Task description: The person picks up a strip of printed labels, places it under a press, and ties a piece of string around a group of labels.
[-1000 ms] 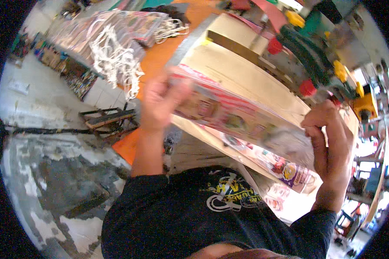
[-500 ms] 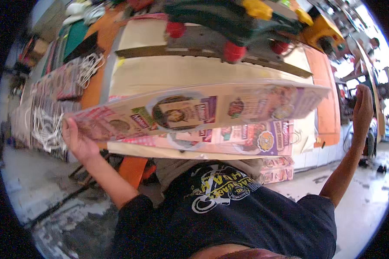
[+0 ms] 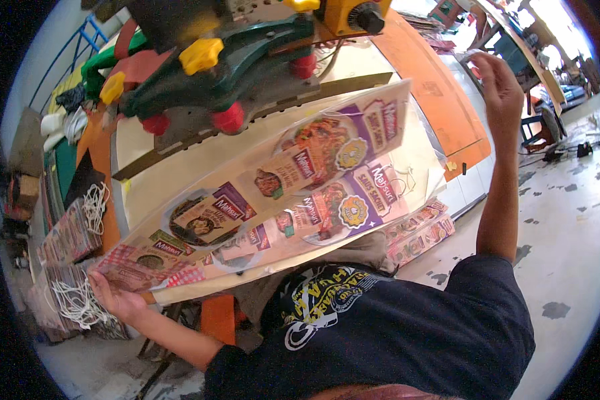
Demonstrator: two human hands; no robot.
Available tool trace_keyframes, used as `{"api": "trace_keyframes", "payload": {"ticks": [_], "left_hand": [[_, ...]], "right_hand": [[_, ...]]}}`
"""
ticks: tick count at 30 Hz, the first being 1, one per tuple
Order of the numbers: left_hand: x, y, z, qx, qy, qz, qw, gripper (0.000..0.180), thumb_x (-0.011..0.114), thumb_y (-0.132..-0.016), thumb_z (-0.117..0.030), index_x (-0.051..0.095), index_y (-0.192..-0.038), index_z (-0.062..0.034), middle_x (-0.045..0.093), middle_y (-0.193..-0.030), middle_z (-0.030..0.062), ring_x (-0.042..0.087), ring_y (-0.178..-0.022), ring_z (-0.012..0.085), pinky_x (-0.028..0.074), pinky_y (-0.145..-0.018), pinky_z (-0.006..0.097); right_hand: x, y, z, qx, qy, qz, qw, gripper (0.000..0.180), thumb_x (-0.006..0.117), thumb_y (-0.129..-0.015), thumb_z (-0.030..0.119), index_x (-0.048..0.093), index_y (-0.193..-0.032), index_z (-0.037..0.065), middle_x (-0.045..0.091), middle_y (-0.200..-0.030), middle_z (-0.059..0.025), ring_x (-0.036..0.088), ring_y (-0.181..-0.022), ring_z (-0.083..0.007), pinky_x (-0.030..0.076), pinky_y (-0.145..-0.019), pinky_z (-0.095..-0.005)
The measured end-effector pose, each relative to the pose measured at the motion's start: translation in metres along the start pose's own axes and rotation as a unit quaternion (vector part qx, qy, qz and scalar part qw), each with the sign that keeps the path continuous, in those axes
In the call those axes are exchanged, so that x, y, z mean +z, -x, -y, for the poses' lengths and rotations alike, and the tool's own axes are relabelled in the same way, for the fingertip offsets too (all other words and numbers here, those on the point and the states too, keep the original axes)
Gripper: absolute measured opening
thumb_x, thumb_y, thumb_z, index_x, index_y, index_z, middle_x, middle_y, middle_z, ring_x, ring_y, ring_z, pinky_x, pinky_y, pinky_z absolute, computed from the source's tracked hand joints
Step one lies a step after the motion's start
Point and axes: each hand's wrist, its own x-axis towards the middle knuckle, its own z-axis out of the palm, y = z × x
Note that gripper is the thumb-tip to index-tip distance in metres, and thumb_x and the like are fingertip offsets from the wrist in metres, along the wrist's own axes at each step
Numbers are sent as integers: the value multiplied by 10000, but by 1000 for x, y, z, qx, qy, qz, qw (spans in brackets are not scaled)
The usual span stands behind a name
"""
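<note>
My left hand point(image 3: 118, 299) grips the lower left end of a long printed strip point(image 3: 293, 173), its thumb on the front face. The strip is thin and glossy, with food pictures, and stands tilted with its right end raised. Beneath it, a second similar printed strip point(image 3: 373, 206) lies on the cream work surface point(image 3: 180, 175). My right hand point(image 3: 501, 87) is lifted at the right, beyond the strip's end and apart from it. Its fingers are bent and spaced, with nothing visible in them.
A dark green machine point(image 3: 260, 70) with yellow knobs and red feet stands over a long metal bar point(image 3: 180, 155). An orange board point(image 3: 433, 93) lies right. Bundled printed sheets point(image 3: 70, 237) with white cords point(image 3: 80, 303) sit left. More printed strips point(image 3: 420, 233) are stacked near my body.
The view has turned, and the strip now slants up to the right with its face more visible. My left hand still holds its end. My right hand's fingers have bent.
</note>
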Motion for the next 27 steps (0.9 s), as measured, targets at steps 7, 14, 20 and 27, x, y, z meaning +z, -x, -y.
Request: {"api": "trace_keyframes", "payload": {"ticks": [7,14,20,27], "left_hand": [[3,-1,2,37,-48,-51,997,309,679,-992,-262,594,-1164,-20,641,-1137,80,607,-1079,213,466,-984,382],[19,10,2,-23,0,36,999,178,647,-1014,-232,593,-1042,-65,636,-999,38,628,-960,164,491,-883,333],[21,10,10,-21,-24,-7,999,248,641,-1006,-269,606,-1098,-42,660,-1075,78,644,-1004,202,506,-925,365],[-1,-8,29,-25,-53,31,998,549,585,-993,-450,602,-1259,29,680,-1216,186,666,-1088,312,538,-953,446]], "right_hand": [[48,28,114,-212,-119,156,957,361,797,-833,131,659,-1154,39,684,-1155,-116,673,-1092,-290,544,-903,-367],[92,54,128,-286,-22,78,955,232,757,-821,152,632,-996,65,601,-987,-74,624,-894,-276,540,-768,-394],[98,51,123,-305,3,59,950,197,746,-816,132,599,-923,58,582,-954,-75,598,-874,-279,527,-752,-404],[79,37,97,-267,53,20,962,162,728,-835,109,614,-940,62,603,-951,-86,617,-884,-295,532,-764,-406]]}}
